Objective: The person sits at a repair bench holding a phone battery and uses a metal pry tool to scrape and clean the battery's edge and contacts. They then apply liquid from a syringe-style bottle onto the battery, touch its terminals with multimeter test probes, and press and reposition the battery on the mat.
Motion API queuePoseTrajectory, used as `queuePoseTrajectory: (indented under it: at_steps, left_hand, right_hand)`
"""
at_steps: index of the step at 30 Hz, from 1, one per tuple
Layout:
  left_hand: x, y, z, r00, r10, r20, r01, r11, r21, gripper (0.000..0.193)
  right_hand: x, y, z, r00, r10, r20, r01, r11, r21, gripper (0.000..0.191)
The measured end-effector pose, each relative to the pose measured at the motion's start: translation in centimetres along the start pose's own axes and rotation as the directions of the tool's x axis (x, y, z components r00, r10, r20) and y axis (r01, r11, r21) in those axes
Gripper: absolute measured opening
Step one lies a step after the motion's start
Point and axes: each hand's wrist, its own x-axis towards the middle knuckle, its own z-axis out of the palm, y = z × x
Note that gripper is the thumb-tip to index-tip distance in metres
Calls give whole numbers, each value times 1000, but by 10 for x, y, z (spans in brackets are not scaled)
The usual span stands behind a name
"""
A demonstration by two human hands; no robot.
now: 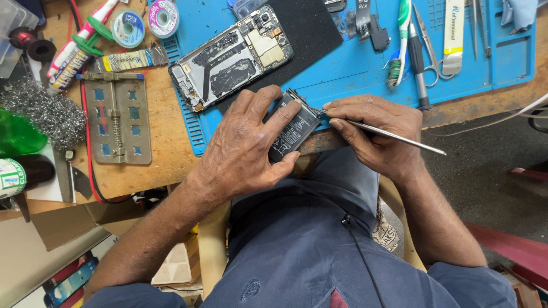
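Holding a black battery (292, 128) at the near edge of the bench, the left hand (248, 145) lay palm down over it, fingers curled around its left side and lower end, the index finger stretched across its top. The battery sat tilted, partly over the edge of the blue mat (354, 63) and partly over the person's lap. The right hand (371, 128) was closed in a pen grip on thin metal tweezers (394, 136), the tip touching the battery's upper right corner, the long end pointing out to the right past the wrist.

Just beyond the left hand, an opened phone (231, 57) lay face down and tilted, its back off and its boards and empty battery bay showing, half on the blue mat and half on a black pad (302, 28). To its left on the bare wood lay a grey metal holder plate (117, 117) with square cutouts, with a wad of steel wool (40, 111) beside it and two small wire spools (145, 23) further back. A green bottle (17, 134) and a dark one (20, 174) stood at the far left edge.

On the mat's right part lay a toothbrush (399, 43), scissors (431, 48), a screwdriver (418, 65) and a white and yellow flat tool (452, 37), all well apart from the hands. The person wore dark blue clothes (302, 245).
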Motion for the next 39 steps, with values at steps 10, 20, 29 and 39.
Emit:
queuePoseTrajectory:
  at_steps: [10, 20, 29, 39]
  left_hand:
    - [6, -4, -2, 999, 13, 48, -14, 1000, 14, 75]
    - [7, -4, -7, 996, 62, 58, -66, 996, 55, 77]
    - [7, -2, -13, 998, 37, 44, -36, 999, -24, 82]
    - [-11, 50, -6, 991, -113, -65, 89, 950, -299, 76]
  right_hand:
    - [0, 2, 1, 1000, -20, -12, 20, 999, -26, 12]
    - [0, 1, 0, 993, 114, -41, -114, 993, 9, 11]
    - [-2, 0, -9, 994, 2, -111, 15, 989, 149, 12]
    - [-25, -59, -19, 981, 103, -165, -98, 994, 38, 16]
